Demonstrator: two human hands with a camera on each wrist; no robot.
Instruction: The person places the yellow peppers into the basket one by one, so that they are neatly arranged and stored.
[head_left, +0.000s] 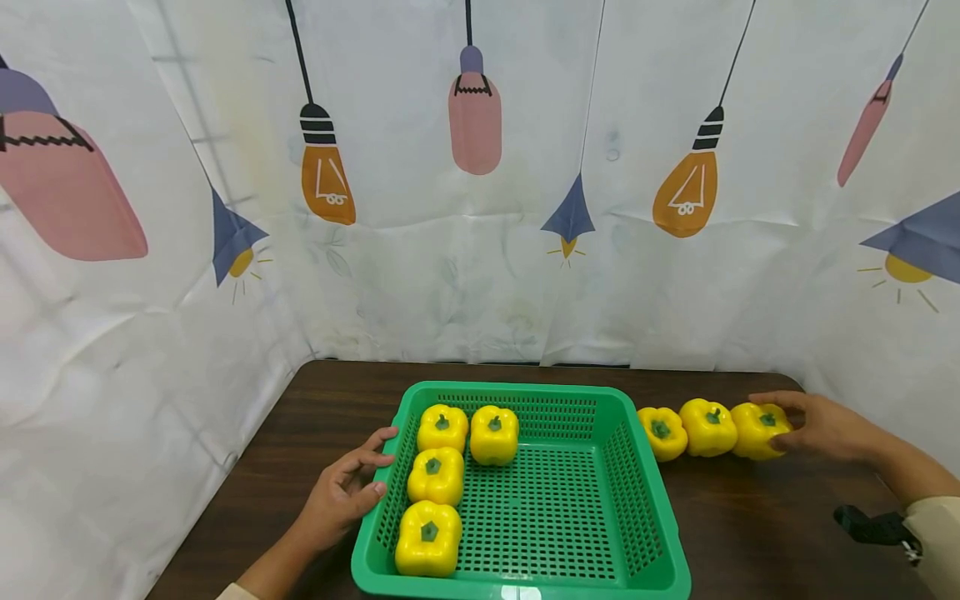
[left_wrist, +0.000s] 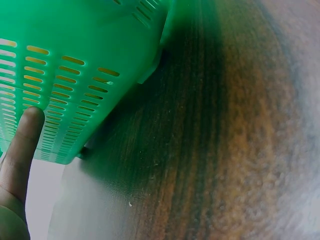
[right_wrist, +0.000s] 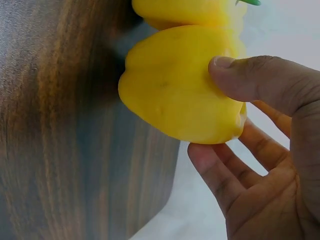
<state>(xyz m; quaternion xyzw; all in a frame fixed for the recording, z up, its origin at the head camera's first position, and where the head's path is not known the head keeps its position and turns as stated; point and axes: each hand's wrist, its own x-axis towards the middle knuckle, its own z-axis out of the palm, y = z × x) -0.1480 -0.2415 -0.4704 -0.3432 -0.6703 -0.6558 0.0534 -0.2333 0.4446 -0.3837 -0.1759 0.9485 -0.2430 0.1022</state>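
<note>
My right hand [head_left: 828,427] is at the outermost yellow bell pepper [head_left: 759,432] of a row on the table, right of the green basket. In the right wrist view, the thumb [right_wrist: 235,75] lies on one side of this bell pepper [right_wrist: 175,85] and the fingers reach round its end. Against the left side of the green basket [head_left: 641,467] rests my left hand [head_left: 341,492], fingertips at the rim. The left wrist view shows one finger [left_wrist: 25,145] extended against the slotted wall [left_wrist: 75,85]. Several yellow bell peppers [head_left: 435,477] sit inside the basket, stems up.
Two more bell peppers [head_left: 707,427] stand between the basket and the held one, the nearest [head_left: 662,433] close by the basket's rim. The dark wooden table [head_left: 750,517] ends at a white curtain [head_left: 450,292] printed with lamps. A black strap [head_left: 870,527] hangs by the right sleeve.
</note>
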